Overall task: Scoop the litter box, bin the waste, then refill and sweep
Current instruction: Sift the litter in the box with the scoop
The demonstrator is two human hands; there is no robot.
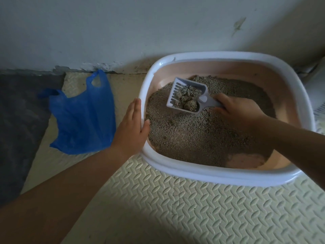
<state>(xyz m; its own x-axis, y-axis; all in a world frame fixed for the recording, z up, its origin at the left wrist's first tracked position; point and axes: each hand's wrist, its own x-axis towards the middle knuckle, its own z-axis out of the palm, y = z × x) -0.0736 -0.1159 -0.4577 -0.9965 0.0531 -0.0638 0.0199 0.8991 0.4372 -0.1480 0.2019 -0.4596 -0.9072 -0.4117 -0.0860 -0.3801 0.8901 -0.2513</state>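
Right hand: your right hand [237, 110] is inside the litter box [228, 56], fingers curled tight round the handle of the scoop [186, 92] — a full grip.
Scoop: pale grey and slotted, its bowl points away from your fingers towards the far left corner of the box; the end of the handle vanishes into your fist.
Clumps: several grey clumps [187, 101] sit in the bowl, just beyond your fingers, bunched at the middle and the handle end.
Scoop height: it lies low over the litter [202, 136]; whether its underside touches the grains, you cannot tell.
Left hand: your left hand [131, 124] is flat and holds nothing — fingers straight and together against the outside of the box's left rim, thumb over the rim with its tip above the litter.
Box edges: white rim all round, pink walls inside; the far side stands close to the wall [123, 32], the near side faces you.
Litter spread: thick through the middle and far side; a bare pink patch [246, 160] shows at the near right corner.
Blue bag: a blue plastic bag [82, 120] lies flat on the mat left of the box, just beside your left hand, its handles towards the wall.
Open room: ribbed cream foam mat [175, 199] stretches from the box's near rim towards you.
Left margin: a dark grey rug [17, 120] borders the mat beyond the bag.
Right margin: a white slotted object [318, 88] stands close to the box's right side; what it is, you cannot tell.
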